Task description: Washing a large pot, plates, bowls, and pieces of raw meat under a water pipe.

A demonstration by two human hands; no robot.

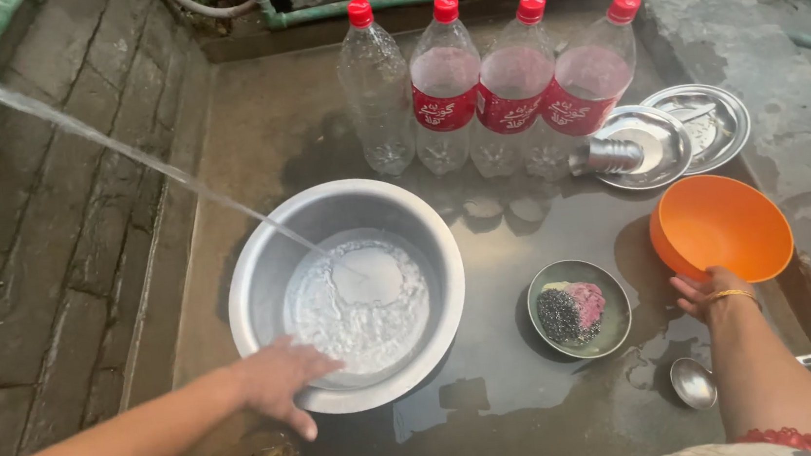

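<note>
**Steel basin filling up, orange bowl tipped**

The basin point(346, 295) is sat on the wet slab point(518, 394), with a water jet point(125, 155) landing in it. Its near rim is touched by the left hand point(282, 376), fingers point(315, 365) loosely spread over the edge, nothing pinched. The orange bowl point(720, 227) is held tilted at its lower rim by the right hand point(709, 291); the finger state can't really be told from here.

With water in it, the basin is probably heavy and sloshy, and wet steel gets slippery, so it's best gripped at the rim on both sides. The bowl looks light and stiff. Four bottles point(491, 84) are lined up behind, a ladle point(695, 384) lies near the right wrist.
</note>
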